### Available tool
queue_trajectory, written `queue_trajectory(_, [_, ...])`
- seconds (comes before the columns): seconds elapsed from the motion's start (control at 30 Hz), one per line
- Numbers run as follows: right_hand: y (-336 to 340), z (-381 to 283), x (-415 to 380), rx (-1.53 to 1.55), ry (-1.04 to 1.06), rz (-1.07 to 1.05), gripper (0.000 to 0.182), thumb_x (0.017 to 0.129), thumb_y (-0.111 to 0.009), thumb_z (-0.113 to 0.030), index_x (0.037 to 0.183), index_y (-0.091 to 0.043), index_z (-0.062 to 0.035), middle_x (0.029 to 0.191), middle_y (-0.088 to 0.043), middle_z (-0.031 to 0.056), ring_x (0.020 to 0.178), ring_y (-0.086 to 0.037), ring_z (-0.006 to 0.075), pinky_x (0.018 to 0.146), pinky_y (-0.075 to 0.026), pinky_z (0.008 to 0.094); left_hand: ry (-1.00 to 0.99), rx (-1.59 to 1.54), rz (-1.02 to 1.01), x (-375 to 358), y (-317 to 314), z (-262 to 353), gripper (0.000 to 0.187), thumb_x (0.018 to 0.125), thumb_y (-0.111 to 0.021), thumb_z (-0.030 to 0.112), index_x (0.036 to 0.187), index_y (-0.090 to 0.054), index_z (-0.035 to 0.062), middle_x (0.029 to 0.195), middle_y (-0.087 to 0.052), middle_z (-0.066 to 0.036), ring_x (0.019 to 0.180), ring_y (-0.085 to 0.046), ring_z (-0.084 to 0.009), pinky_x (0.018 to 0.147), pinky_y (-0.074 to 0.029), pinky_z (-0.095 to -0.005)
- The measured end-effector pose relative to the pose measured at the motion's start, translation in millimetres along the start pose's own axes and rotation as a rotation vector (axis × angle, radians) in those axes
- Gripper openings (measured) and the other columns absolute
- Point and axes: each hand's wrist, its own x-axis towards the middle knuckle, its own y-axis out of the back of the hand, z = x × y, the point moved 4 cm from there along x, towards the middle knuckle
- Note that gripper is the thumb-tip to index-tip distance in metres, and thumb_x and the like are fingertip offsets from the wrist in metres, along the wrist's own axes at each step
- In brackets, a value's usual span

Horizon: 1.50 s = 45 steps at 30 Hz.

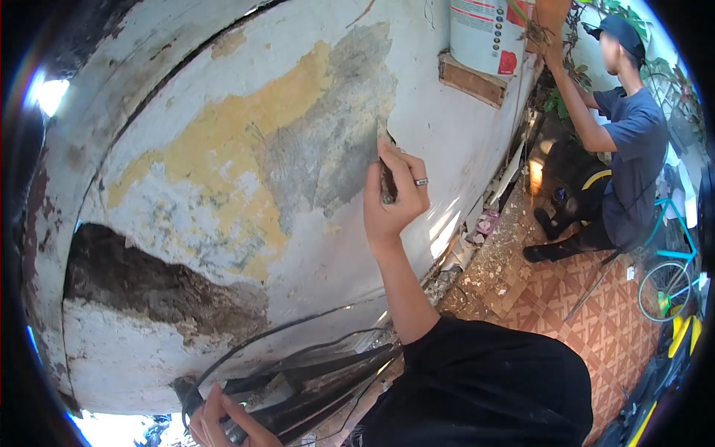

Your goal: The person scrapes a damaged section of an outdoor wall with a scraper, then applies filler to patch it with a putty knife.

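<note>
My right hand (396,197), with a ring on one finger, reaches up to the wall (328,264). Its fingers are bent in a pinch at the right edge of a grey patch of peeled paint (339,134); whatever lies between the fingertips is too small to make out. A dark brown gap shows between thumb and fingers. To the left of the grey spreads a yellow layer (223,123). Low at the left, my left hand (231,425) is closed beside black cables (298,384), fingers pinched near a small pale bit that I cannot name.
A dark hole (164,287) breaks the lower left wall. At upper right, a white bucket (484,37) stands on a wooden ledge (473,80). Another person (633,127) in a cap crouches at the right, arms raised. Debris (477,279) lies on the tiled floor (588,298) near a bicycle wheel (665,290).
</note>
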Motion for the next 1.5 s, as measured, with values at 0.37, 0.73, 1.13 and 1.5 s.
queue_trajectory(0.37, [-11,-10,23,-0.019,-0.079,0.046,0.042,0.069,-0.061,0.014,0.108,-0.068,-0.0007,0.084,-0.058,0.0092,0.067,-0.057,0.0141,0.056,-0.046,0.0231,0.112,-0.002,0.069,-3,-7,-2,0.017,0.088,-0.064,0.013,0.094,-0.073,0.0012,0.07,-0.063,-0.007,0.059,-0.045,-0.0152,0.05,-0.034,-0.0299])
queue_trajectory(0.73, [-8,-6,30,-0.091,-0.073,0.042,0.035,0.069,-0.062,0.012,0.101,-0.069,-0.0025,0.082,-0.058,0.0086,0.068,-0.059,0.019,0.057,-0.047,0.0277,0.097,-0.009,0.067,-12,-1,-12,0.018,0.086,-0.065,0.014,0.096,-0.073,0.0016,0.07,-0.06,-0.006,0.058,-0.045,-0.0142,0.046,-0.032,-0.0289])
queue_trajectory(1.13, [-3,12,15,-0.128,-0.021,0.025,0.033,0.069,-0.063,0.008,0.099,-0.07,-0.0052,0.084,-0.06,0.0086,0.068,-0.06,0.0226,0.059,-0.048,0.0306,0.065,-0.027,0.02,-7,0,-5,0.016,0.085,-0.065,0.012,0.094,-0.074,0.0018,0.072,-0.063,-0.008,0.059,-0.05,-0.0144,0.045,-0.035,-0.028])
queue_trajectory(1.5, [-1,53,80,-0.121,-0.005,0.013,0.034,0.069,-0.062,0.009,0.098,-0.07,-0.0063,0.087,-0.061,0.0086,0.069,-0.06,0.0226,0.06,-0.047,0.0296,0.043,0.087,0.117,-9,-2,-10,0.022,0.09,-0.064,0.023,0.095,-0.074,0.0045,0.067,-0.06,-0.003,0.054,-0.043,-0.0111,0.046,-0.034,-0.0288])
